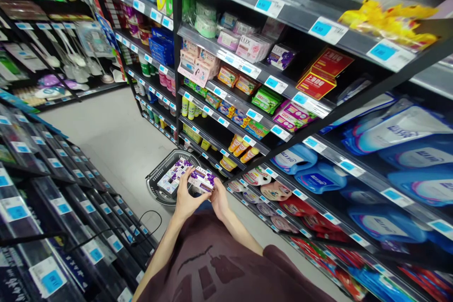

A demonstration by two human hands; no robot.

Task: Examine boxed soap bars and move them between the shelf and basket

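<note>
Between my two hands is a white and purple LUX soap box (pixel 201 180), held in front of my body. My left hand (pixel 186 197) grips its left end with thumb and fingers. At the box's right end, my right hand (pixel 219 198) closes around the corner. Beyond and below the hands stands a dark shopping basket (pixel 154 190) on the floor. Several more purple and white soap boxes (pixel 173 174) lie in it, partly hidden by my left hand.
A shelf unit on the right carries soaps, including a single purple LUX box (pixel 281 56) and pink LUX boxes (pixel 247 47). Blue detergent bottles (pixel 320 177) fill the shelves nearer me. Another shelf unit (pixel 63 207) runs along my left. A thin black cable (pixel 148 212) loops beside my left arm.
</note>
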